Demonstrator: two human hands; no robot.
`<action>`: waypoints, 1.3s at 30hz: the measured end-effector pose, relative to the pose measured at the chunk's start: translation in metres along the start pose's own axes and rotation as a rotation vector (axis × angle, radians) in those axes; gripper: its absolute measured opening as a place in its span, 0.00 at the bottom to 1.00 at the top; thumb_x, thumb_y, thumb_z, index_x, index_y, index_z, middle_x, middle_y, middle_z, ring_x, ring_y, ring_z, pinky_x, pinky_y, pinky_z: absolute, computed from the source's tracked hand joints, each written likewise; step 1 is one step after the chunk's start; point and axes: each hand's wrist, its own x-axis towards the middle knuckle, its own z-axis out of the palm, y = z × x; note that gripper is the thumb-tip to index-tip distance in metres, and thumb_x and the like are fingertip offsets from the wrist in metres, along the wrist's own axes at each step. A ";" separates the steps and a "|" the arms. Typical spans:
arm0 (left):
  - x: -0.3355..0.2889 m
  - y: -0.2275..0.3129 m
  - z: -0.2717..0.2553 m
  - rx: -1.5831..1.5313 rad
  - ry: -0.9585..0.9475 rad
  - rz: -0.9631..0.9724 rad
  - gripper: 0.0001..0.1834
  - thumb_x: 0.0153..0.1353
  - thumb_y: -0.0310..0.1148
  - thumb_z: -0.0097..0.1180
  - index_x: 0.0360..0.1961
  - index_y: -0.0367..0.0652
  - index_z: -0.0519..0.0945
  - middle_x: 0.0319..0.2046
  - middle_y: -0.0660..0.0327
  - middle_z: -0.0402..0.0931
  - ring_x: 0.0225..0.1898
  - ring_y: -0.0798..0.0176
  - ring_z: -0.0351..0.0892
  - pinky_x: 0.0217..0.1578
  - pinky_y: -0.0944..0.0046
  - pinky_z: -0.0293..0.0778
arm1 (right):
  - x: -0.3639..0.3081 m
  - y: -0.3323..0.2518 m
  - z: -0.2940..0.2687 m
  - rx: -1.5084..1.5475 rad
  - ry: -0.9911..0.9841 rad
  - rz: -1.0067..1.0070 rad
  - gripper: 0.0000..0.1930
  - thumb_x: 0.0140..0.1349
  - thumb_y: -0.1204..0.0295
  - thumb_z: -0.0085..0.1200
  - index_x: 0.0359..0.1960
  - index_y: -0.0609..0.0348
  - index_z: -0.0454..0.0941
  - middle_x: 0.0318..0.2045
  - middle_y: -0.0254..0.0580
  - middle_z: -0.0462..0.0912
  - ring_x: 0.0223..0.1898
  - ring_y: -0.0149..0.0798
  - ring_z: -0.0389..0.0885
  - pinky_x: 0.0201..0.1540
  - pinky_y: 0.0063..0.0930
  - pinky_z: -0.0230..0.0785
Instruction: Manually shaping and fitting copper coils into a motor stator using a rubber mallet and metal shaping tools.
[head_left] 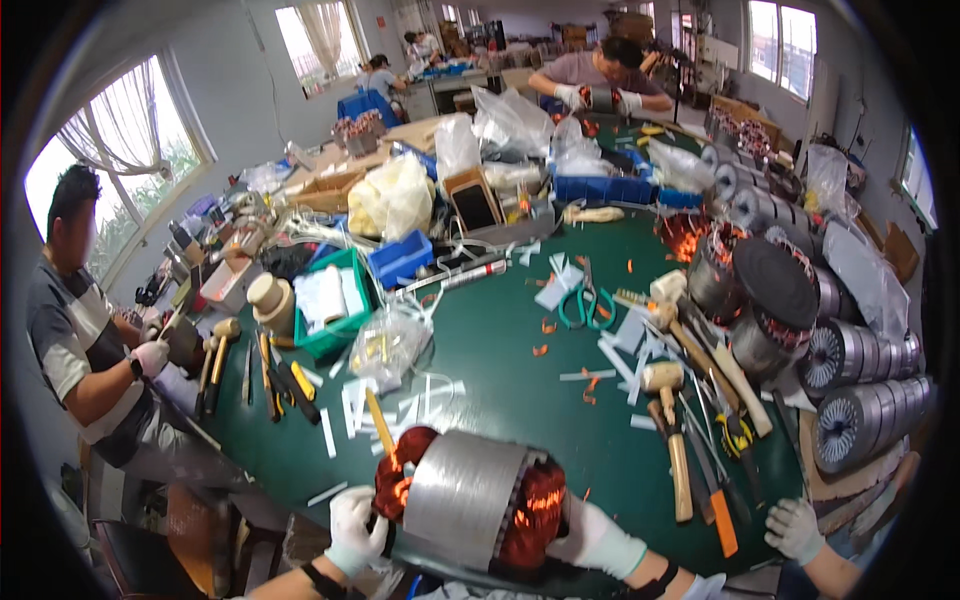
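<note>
A motor stator (465, 495) lies on its side at the table's near edge, a grey steel core with copper windings at both ends. My left hand (357, 525), in a white glove, is closed at its left winding, fingers curled. My right hand (598, 540), also gloved, grips the right winding; its fingertips are hidden behind the copper. A yellow flat stick (380, 422) pokes up from the left winding. White insulation paper strips (410, 405) are scattered just beyond the stator.
Right of me lie a mallet (668, 430), an orange-handled tool (722, 522) and more stators (870, 425). Another person's gloved hand (795, 530) rests at the right edge. Green-handled pliers (587, 300) and a green bin (335, 335) are farther off. Co-workers stand left and at the far end.
</note>
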 end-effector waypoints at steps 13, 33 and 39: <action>0.004 0.024 -0.003 0.026 0.034 0.048 0.07 0.55 0.28 0.60 0.36 0.42 0.83 0.40 0.52 0.80 0.46 0.46 0.78 0.51 0.49 0.72 | -0.014 -0.013 0.005 -0.419 0.231 0.007 0.33 0.57 0.68 0.62 0.65 0.62 0.65 0.35 0.63 0.84 0.40 0.64 0.84 0.45 0.52 0.78; -0.005 0.013 -0.009 0.047 0.050 0.012 0.16 0.55 0.28 0.61 0.46 0.41 0.80 0.53 0.48 0.75 0.60 0.41 0.71 0.61 0.45 0.66 | -0.014 -0.043 -0.003 -0.306 0.068 -0.077 0.36 0.50 0.66 0.69 0.61 0.64 0.69 0.37 0.58 0.85 0.41 0.59 0.85 0.45 0.43 0.78; 0.013 0.005 -0.007 0.129 -0.227 0.141 0.29 0.60 0.40 0.58 0.61 0.38 0.74 0.67 0.40 0.63 0.70 0.32 0.57 0.68 0.40 0.57 | -0.022 -0.026 0.005 -0.772 0.174 -0.009 0.18 0.48 0.73 0.63 0.43 0.61 0.77 0.28 0.53 0.82 0.32 0.60 0.83 0.37 0.49 0.77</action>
